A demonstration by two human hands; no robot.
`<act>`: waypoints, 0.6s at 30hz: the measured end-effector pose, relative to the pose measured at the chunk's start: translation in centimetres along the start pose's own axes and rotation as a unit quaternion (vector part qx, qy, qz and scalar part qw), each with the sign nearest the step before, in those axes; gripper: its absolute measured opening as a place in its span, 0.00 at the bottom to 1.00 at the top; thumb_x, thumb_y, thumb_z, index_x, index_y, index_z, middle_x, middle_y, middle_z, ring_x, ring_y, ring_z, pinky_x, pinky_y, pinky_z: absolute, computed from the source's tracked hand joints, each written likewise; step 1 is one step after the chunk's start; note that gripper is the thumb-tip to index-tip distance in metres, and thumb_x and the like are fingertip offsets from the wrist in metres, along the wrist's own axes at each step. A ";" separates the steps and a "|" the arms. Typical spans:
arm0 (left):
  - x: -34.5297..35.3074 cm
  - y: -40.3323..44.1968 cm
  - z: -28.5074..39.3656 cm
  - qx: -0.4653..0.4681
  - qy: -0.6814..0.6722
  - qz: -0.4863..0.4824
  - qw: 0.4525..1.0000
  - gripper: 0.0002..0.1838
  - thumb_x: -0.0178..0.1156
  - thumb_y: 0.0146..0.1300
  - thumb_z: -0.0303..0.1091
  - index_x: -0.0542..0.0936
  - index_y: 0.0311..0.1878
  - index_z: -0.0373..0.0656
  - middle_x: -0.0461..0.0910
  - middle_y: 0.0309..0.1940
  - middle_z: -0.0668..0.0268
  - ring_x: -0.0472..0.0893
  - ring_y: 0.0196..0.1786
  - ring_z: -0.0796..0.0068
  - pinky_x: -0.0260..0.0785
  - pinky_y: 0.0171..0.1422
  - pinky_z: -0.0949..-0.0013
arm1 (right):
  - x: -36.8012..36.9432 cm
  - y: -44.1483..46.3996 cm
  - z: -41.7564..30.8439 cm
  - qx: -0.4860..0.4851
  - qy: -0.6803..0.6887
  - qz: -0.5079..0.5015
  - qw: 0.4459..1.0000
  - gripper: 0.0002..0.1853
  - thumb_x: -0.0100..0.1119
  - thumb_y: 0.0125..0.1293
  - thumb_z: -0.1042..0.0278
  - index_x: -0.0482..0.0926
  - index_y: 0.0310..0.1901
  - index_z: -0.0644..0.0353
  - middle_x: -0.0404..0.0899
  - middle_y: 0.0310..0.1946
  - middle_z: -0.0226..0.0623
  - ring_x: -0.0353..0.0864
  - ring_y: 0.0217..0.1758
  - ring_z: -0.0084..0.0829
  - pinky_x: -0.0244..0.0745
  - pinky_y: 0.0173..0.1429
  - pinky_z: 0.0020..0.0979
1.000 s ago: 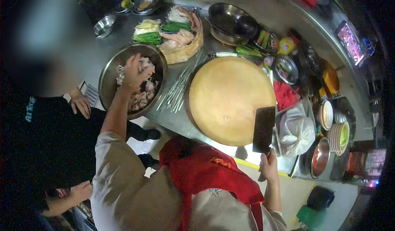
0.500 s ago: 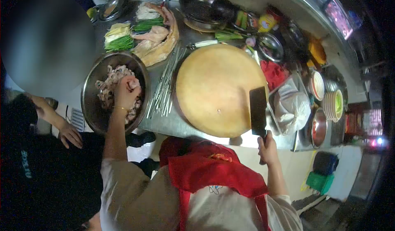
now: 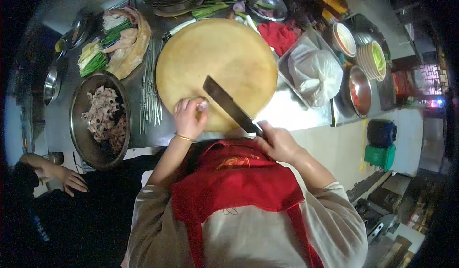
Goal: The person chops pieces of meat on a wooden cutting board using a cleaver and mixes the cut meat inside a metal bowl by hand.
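My right hand (image 3: 276, 143) grips the handle of a dark cleaver (image 3: 228, 103). The blade slants over the front part of a round wooden chopping board (image 3: 217, 53). My left hand (image 3: 190, 118) rests at the board's front left edge, its fingers closed round a small pale pink piece of meat (image 3: 202, 105), mostly hidden by the fingers. The blade and the left fingertips are a short gap apart. Left of the board stands a large metal bowl (image 3: 75, 136) with pinkish-grey meat pieces (image 3: 101, 112) inside.
Metal skewers (image 3: 151, 84) lie between bowl and board. Behind them are a slab of meat (image 3: 136, 48) and cut greens (image 3: 93, 65). At right sit a tray with a white plastic bag (image 3: 315, 72), a red cloth-like heap (image 3: 277, 37) and stacked bowls (image 3: 372, 60). A co-worker's hand (image 3: 67, 178) is at lower left.
My left hand has moved out of the metal bowl to the board with a piece of meat. The cleaver has swung from the board's right edge to over its front, blade now slanting left.
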State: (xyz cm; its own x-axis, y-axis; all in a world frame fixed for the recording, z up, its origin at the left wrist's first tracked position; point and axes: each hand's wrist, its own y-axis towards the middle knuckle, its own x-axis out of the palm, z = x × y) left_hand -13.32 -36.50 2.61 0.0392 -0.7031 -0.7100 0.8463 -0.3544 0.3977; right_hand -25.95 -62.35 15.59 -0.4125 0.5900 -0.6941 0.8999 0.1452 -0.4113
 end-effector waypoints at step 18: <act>0.8 0.1 0.4 -0.028 0.067 0.013 0.997 0.10 0.64 0.55 0.39 0.79 0.39 0.48 0.76 0.37 0.62 0.75 0.48 0.54 0.62 0.61 0.53 | 0.1 1.4 -1.2 -0.066 -0.053 -0.012 0.996 0.18 0.57 0.69 0.60 0.66 0.53 0.60 0.79 0.28 0.51 0.80 0.33 0.58 0.74 0.37 0.52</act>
State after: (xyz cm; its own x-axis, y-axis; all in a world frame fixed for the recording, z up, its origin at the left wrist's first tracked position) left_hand -13.46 -37.33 2.32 0.1285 -0.6216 -0.7727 0.8725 -0.2995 0.3861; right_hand -24.55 -61.12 15.68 -0.4411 0.4988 -0.7460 0.8972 0.2653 -0.3531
